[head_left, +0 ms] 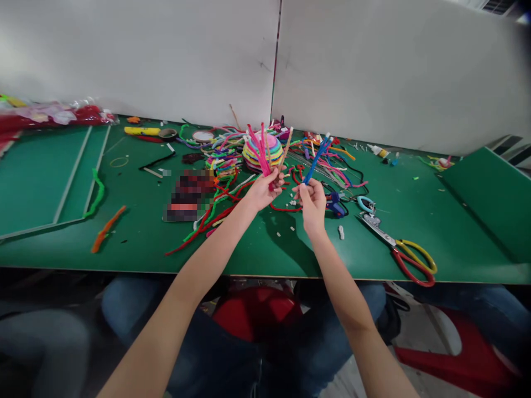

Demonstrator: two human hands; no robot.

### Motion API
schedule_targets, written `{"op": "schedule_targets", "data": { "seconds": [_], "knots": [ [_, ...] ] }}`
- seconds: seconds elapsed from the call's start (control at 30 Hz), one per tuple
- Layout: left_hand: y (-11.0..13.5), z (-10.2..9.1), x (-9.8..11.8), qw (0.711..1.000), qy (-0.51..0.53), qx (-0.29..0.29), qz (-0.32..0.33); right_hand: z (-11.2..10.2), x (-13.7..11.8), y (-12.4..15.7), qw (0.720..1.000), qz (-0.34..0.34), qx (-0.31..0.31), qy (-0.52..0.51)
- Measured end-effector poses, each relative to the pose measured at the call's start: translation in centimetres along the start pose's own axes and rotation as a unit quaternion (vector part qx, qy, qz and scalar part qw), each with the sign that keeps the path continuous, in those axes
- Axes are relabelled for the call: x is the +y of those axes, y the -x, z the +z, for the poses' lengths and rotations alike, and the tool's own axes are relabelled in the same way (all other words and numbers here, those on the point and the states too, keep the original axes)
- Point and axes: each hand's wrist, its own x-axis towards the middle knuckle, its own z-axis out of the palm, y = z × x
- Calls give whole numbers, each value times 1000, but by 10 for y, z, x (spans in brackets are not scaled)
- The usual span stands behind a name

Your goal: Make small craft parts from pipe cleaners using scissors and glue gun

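Observation:
My left hand [267, 188] is closed round a bundle of pipe cleaners, with pink stems [260, 152] and tan stems [286, 146] sticking up from it. Between the fingers of my right hand [311, 196] are blue pipe cleaners [317, 158], tilted up to the right with pale tips. Both hands are raised over the table, a short gap apart. Just behind the left hand's bundle sits a round piece wound in rainbow stripes [279, 145], partly covered by the stems. A dark blue tool [337, 204], perhaps a glue gun, lies to the right of my right hand.
Loose pipe cleaners [226, 149] in many colours spread over the green table [257, 249]. Large scissors [398, 249] with red and yellow handles lie at right, near small blue-handled pliers [365, 203]. A blurred-out flat item [188, 196] lies at left. White panels [166, 55] stand behind.

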Motion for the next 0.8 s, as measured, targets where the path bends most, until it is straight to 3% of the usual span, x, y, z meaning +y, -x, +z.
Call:
{"op": "schedule_targets", "data": {
  "seconds": [0.13,0.27,0.5,0.63,0.7,0.8],
  "knots": [
    [0,5,-13,1000,-14,-13,-2,4,0,6,999,13,-32,25],
    [5,13,-21,998,-66,-19,-10,6,4,9,998,21,-19,60],
    [9,10,-24,988,-95,-125,10,-1,8,7,983,-47,27,178],
    [2,2,-28,973,-191,-120,42,-8,8,5,927,-154,55,338],
    [-2,-2,-28,951,-275,-83,117,-10,8,4,878,-212,34,429],
    [-3,-5,-28,893,-381,-38,237,-10,7,4,818,-273,33,505]
  ]
}}
